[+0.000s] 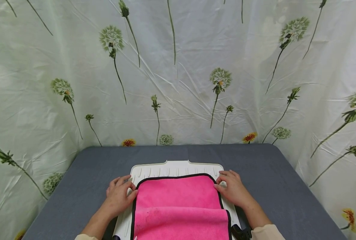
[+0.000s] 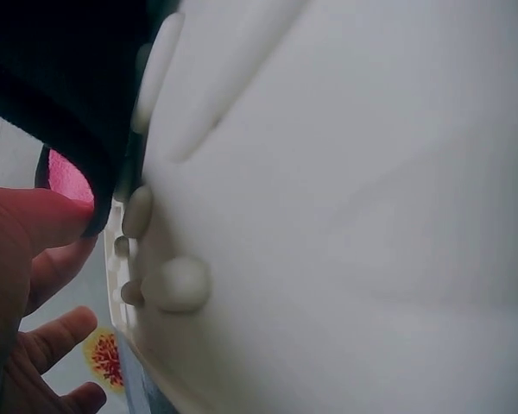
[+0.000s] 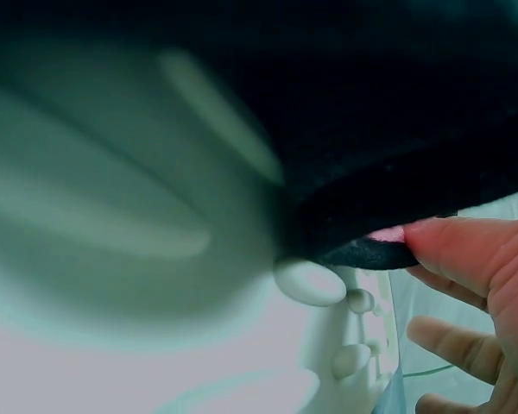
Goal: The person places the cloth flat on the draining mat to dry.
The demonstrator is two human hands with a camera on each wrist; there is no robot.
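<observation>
A pink cloth with a black border (image 1: 178, 193) lies over a white ridged board (image 1: 178, 169), and a raised fold crosses it nearer to me. My left hand (image 1: 119, 195) pinches the cloth's left edge near its far corner. On the opposite edge, the right hand (image 1: 233, 188) pinches the cloth between thumb and finger. In the left wrist view the thumb (image 2: 43, 216) presses on the cloth's edge, lifted off the board. The right wrist view shows the right thumb (image 3: 466, 246) on the border, with the dark underside (image 3: 397, 112) raised above the board's ridges.
The board rests on a table with a dark grey cover (image 1: 90, 176). Behind the table hangs a pale curtain printed with dandelions (image 1: 184, 83). A black device (image 1: 241, 232) sits by the right wrist.
</observation>
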